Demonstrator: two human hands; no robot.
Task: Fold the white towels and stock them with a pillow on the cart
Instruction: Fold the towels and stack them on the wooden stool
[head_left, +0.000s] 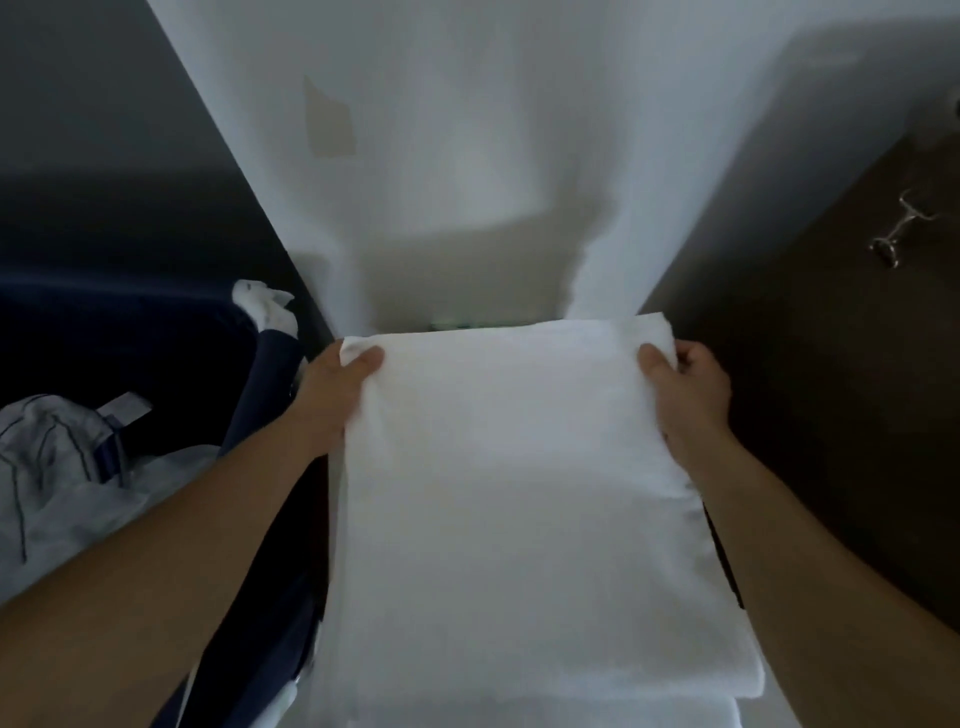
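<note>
A folded white towel (519, 493) fills the middle of the head view, lying flat and stretching from near the wall down toward me. My left hand (332, 400) grips its far left corner, thumb on top of the cloth. My right hand (685, 395) grips the far right corner the same way, fingers curled under the edge. More white cloth (545, 714) shows beneath the towel at the bottom edge. The surface under the towel is hidden. No pillow is in view.
A white wall (493, 156) rises straight ahead. On the left hangs a dark blue laundry bag (156, 353) holding crumpled pale linen (67, 467) and a white cloth (265, 306) over its rim. A dark brown door with a metal handle (898, 234) stands at right.
</note>
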